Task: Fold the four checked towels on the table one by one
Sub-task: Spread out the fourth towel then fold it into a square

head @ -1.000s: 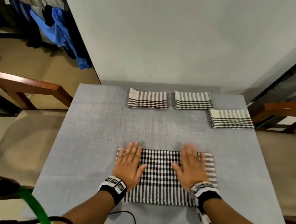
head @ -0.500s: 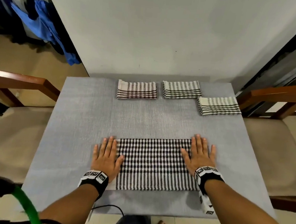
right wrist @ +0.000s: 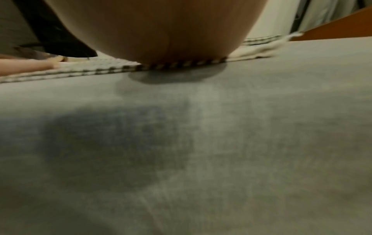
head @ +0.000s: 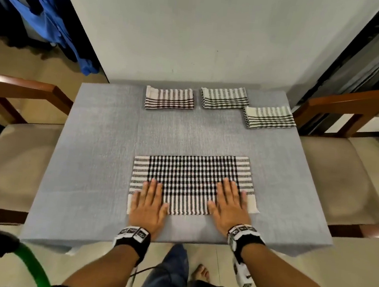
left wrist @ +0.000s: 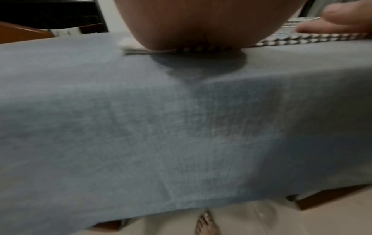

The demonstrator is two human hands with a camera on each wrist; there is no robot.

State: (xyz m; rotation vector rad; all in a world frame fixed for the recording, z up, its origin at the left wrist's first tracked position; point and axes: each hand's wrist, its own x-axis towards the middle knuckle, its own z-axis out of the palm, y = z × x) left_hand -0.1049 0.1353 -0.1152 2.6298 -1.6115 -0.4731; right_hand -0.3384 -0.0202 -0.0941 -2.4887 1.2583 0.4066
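Observation:
A black-and-white checked towel (head: 192, 180), folded to a wide rectangle, lies flat near the front of the grey table (head: 102, 146). My left hand (head: 149, 199) presses flat on its near left corner, fingers straight. My right hand (head: 230, 205) lies flat on its near right part. In the left wrist view the palm (left wrist: 201, 23) rests on the towel's edge (left wrist: 302, 39); the right wrist view shows the palm (right wrist: 157, 31) on the towel's hem (right wrist: 80, 70). Three folded towels lie at the back: one brown-striped (head: 169, 98), one dark-striped (head: 224, 98), another at the right edge (head: 269, 117).
Wooden chairs with beige seats stand at the left (head: 22, 94) and right (head: 349, 107) of the table. A white wall (head: 195, 28) is behind it. Blue clothes (head: 45, 20) hang at far left. My legs and a bare foot (head: 200, 272) show below the near edge.
Both hands spread outward across the towel, then slid back to its near edge and closer together. The head camera has pulled back and tilted.

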